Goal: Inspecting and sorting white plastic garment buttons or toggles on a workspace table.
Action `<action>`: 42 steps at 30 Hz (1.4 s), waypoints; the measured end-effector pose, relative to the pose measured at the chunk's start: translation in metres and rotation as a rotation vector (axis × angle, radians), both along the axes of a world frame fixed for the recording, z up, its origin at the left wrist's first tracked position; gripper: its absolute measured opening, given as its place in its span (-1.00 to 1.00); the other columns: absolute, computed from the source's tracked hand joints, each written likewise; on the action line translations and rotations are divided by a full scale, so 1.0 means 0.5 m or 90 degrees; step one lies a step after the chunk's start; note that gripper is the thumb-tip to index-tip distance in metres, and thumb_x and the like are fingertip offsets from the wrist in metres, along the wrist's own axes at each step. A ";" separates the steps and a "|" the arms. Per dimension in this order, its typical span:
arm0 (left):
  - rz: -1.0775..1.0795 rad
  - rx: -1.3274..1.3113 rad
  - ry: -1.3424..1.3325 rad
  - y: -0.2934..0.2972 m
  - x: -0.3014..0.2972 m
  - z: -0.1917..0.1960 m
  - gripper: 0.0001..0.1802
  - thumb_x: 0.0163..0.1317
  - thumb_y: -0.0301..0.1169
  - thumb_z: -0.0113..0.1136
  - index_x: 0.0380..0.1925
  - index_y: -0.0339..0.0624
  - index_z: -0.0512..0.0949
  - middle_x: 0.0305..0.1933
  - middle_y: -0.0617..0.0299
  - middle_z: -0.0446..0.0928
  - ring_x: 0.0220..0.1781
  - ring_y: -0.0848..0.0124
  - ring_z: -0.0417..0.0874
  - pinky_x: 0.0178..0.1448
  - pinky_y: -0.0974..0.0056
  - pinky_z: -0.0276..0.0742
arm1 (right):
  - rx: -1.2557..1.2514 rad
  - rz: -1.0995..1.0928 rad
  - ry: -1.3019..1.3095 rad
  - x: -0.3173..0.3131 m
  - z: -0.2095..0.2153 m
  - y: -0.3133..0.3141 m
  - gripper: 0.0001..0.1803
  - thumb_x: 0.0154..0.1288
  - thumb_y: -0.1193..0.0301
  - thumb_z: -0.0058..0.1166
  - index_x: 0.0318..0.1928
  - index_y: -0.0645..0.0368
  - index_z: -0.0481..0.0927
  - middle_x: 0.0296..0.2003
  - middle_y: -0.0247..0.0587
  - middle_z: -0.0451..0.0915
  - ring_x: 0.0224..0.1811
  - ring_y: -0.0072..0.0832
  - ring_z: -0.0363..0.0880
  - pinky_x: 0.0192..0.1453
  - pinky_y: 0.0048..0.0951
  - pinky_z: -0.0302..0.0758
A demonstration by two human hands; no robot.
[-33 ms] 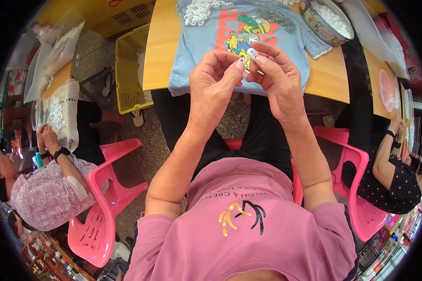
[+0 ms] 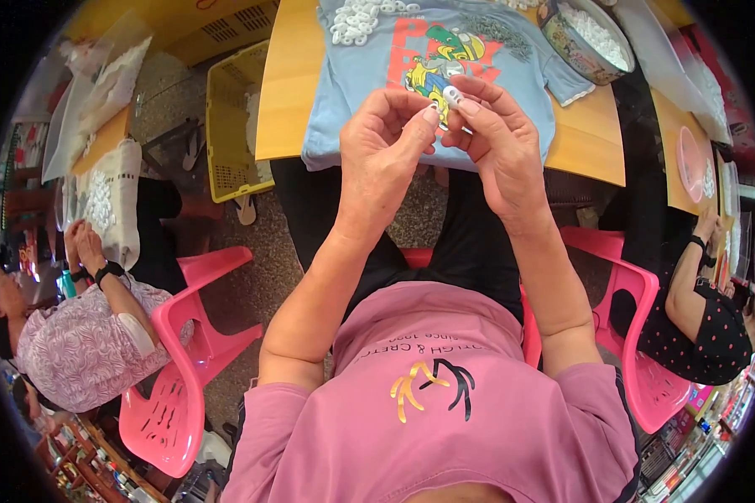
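So I'm standing here watching this person in pink, and their right hand [image 2: 505, 138] has a little white plastic piece [image 2: 452, 95] pinched between thumb and fingers, right over the near half of a blue printed tee [image 2: 344, 113] spread on the wooden table [image 2: 281, 105]. Left hand [image 2: 386, 142] is just beside it, thumb and finger closed on a tiny bit [image 2: 435, 107] too small for me to make out. Far left on the shirt there's a heap of white pieces [image 2: 356, 23], grey bits [image 2: 497, 35] far right, then a round tin [image 2: 565, 50] of white stuff beyond those.
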State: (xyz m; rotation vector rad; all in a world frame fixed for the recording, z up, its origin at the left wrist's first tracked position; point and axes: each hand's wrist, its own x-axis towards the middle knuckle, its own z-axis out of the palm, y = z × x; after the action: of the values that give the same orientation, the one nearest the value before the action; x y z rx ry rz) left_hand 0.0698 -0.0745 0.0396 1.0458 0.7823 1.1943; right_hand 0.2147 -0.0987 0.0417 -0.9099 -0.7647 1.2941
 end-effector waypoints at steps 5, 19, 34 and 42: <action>-0.010 -0.002 -0.002 0.004 -0.002 -0.002 -0.81 0.23 -0.45 0.27 -0.23 -0.31 0.53 -0.30 0.23 0.58 -0.34 0.55 0.55 -0.23 0.44 0.50 | -0.002 0.033 0.048 -0.001 -0.002 0.000 -0.69 0.38 0.47 0.00 0.08 0.31 0.51 -0.27 -0.28 0.59 -0.29 -0.60 0.54 -0.14 -0.45 0.54; 0.033 0.047 0.090 0.003 -0.002 -0.001 -0.87 0.24 -0.48 0.20 -0.30 -0.34 0.53 -0.34 0.26 0.58 -0.31 0.58 0.56 -0.21 0.43 0.51 | 0.102 -0.071 -0.232 -0.016 -0.003 0.001 -0.72 0.38 0.48 0.04 0.06 0.31 0.53 -0.21 -0.27 0.59 -0.25 -0.62 0.55 -0.14 -0.53 0.56; 0.017 0.020 0.018 0.013 -0.004 -0.009 -0.84 0.27 -0.43 0.25 -0.28 -0.31 0.52 -0.35 0.28 0.59 -0.36 0.61 0.57 -0.26 0.47 0.51 | 0.106 -0.034 -0.275 -0.021 -0.007 0.003 -0.73 0.37 0.49 0.07 0.04 0.33 0.54 -0.18 -0.23 0.60 -0.21 -0.60 0.55 -0.12 -0.56 0.54; 0.004 -0.040 -0.045 0.011 -0.005 -0.008 -0.82 0.23 -0.45 0.32 -0.27 -0.29 0.52 -0.38 0.23 0.60 -0.37 0.55 0.60 -0.29 0.48 0.53 | 0.089 -0.043 -0.262 -0.025 -0.009 0.001 -0.74 0.40 0.48 0.06 0.04 0.32 0.55 -0.22 -0.25 0.62 -0.25 -0.61 0.57 -0.13 -0.58 0.53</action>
State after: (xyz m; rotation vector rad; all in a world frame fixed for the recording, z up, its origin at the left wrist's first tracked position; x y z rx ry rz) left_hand 0.0674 -0.0691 0.0354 0.9461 0.7637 1.1980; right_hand 0.2022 -0.0984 0.0373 -1.0924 -1.1202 0.9901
